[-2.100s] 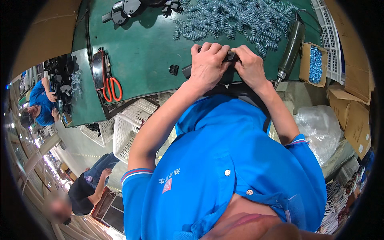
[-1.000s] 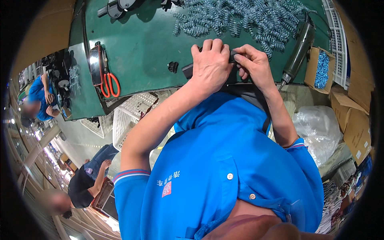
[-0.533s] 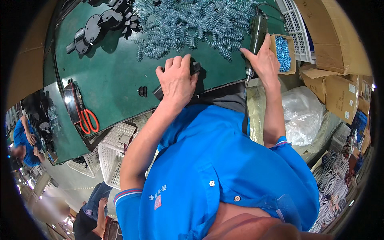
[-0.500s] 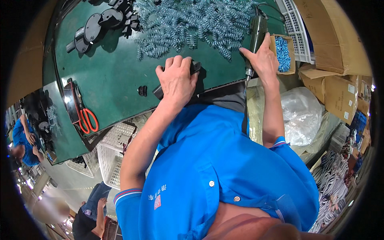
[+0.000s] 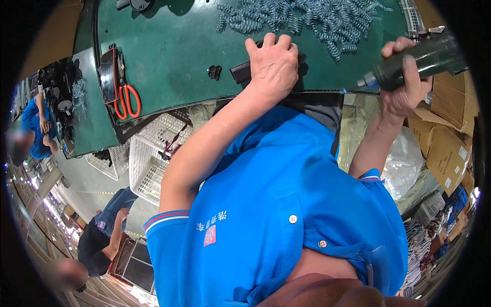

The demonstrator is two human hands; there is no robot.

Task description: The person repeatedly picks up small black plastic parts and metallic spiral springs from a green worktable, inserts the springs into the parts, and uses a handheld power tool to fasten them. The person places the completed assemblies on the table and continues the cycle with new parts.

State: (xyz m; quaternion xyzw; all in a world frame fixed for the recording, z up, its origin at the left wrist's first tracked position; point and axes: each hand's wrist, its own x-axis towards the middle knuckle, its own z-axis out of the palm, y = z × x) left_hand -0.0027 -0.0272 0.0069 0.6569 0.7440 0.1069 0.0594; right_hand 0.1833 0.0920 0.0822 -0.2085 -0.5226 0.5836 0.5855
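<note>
My left hand (image 5: 276, 69) is closed over a black plastic part (image 5: 239, 73) near the front edge of the green table; the palm hides most of it, and its ends stick out on both sides. My right hand (image 5: 406, 94) grips a dark green electric screwdriver (image 5: 424, 61) at the right, held above the table edge. Its metal bit points left, toward my left hand, and sits apart from the black part. What is on the bit's bluish tip is too small to tell. A small black piece (image 5: 215, 72) lies left of my left hand.
A heap of metal coil springs (image 5: 296, 18) covers the table's far side. Orange-handled scissors (image 5: 129, 102) lie beside a phone (image 5: 108, 77) on the left. White plastic crates (image 5: 146, 169) stand below the table, cardboard boxes (image 5: 445, 153) at right. Two other people are at left.
My right hand has wrapped round the screwdriver and swung it from hanging upright to pointing left. The view has shifted, and my left hand stays on the black part.
</note>
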